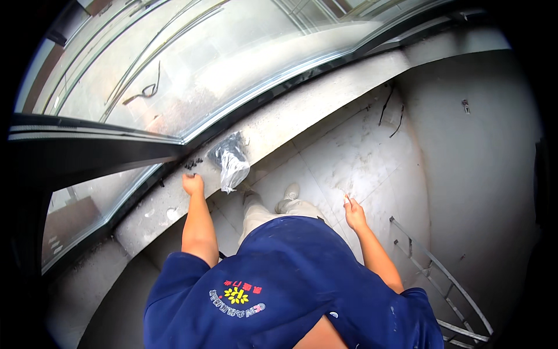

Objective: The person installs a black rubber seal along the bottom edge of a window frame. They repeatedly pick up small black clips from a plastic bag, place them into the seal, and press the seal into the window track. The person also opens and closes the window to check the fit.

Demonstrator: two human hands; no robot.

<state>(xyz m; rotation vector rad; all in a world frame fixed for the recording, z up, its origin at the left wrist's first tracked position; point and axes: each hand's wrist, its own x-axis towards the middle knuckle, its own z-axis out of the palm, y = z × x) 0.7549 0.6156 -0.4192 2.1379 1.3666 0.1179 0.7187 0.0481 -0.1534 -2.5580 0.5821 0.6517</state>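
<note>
My left hand (193, 184) is closed, fingers bent together, over the pale window sill. Just beyond its fingertips lie several small black pieces (194, 163); whether one is in the fingers is too small to tell. To the right of that hand, a clear plastic bag (233, 166) with dark contents sits on the sill, its loose end hanging over the edge. My right hand (355, 214) is held apart above the floor, its fingers curled together. A small, thin thing seems to stick out at its fingertips, but I cannot make out its kind.
A dark-framed window (99, 152) runs along the sill (325, 107). Beyond the glass lie long thin rods (157, 47). A metal ladder (442, 270) stands at the lower right. Dark cables (386, 107) come out by the grey wall (482, 157), above the tiled floor (343, 154).
</note>
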